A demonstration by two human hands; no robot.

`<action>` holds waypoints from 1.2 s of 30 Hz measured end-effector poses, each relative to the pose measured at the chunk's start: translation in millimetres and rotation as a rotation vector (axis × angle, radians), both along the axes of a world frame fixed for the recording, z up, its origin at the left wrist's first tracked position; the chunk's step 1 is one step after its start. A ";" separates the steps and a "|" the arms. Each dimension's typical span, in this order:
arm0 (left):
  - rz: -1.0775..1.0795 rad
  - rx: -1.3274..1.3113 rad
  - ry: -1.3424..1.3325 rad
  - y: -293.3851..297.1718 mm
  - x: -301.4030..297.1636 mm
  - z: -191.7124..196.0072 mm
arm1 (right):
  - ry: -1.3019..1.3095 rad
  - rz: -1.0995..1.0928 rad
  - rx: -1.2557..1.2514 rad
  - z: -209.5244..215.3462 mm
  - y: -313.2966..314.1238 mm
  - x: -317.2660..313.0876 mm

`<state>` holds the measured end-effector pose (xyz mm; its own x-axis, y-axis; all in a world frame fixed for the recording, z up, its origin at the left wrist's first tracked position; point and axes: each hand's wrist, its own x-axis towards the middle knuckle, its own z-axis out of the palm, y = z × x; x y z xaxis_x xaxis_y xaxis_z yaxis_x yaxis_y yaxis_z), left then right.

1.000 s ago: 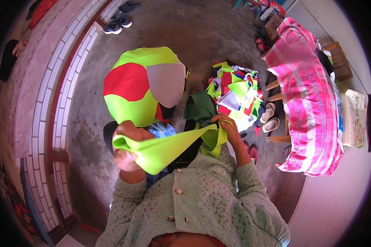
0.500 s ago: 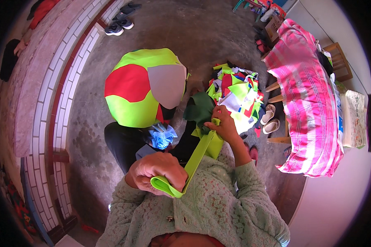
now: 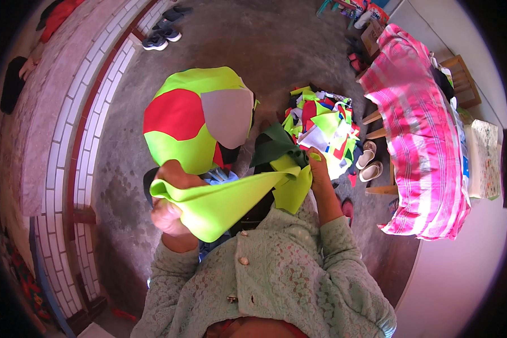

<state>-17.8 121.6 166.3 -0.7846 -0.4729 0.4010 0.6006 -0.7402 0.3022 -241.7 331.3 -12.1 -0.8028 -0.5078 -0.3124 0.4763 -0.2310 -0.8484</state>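
My left hand (image 3: 174, 208) grips one end of a lime-green fabric strip (image 3: 225, 205), which spreads wide and folded beside the fingers. From there the strip narrows toward my right hand (image 3: 319, 172), whose fingers are closed on its gathered other end. More lime-green cloth hangs below that grip. Against the right hand's left side lies a dark green piece of fabric (image 3: 276, 147) over my leg. Beyond the left hand sits a large rounded patchwork piece (image 3: 177, 115) in lime, red and grey.
A heap of mixed fabric scraps (image 3: 327, 129) lies on the floor at the right. Beige slippers (image 3: 370, 163) stand beside it. A pink plaid cloth (image 3: 417, 141) covers furniture on the far right. Dark shoes (image 3: 162, 39) rest by the white brick wall (image 3: 76, 124).
My left hand has moved left and up, away from my chest. The strip between my hands, narrow and folded before, now opens out broader. The right hand has shifted slightly right.
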 end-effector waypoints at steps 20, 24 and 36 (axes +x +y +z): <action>0.181 -0.202 -0.346 -40.9 -29.2 27.6 | 0.871 0.064 0.414 13.0 5.4 23.0; 0.146 -0.272 -0.353 -47.0 -53.8 56.0 | 1.115 0.100 0.448 5.6 -1.2 18.6; 0.294 -0.160 -0.325 -130.3 -37.9 66.1 | 1.060 0.144 0.407 6.3 -3.4 19.2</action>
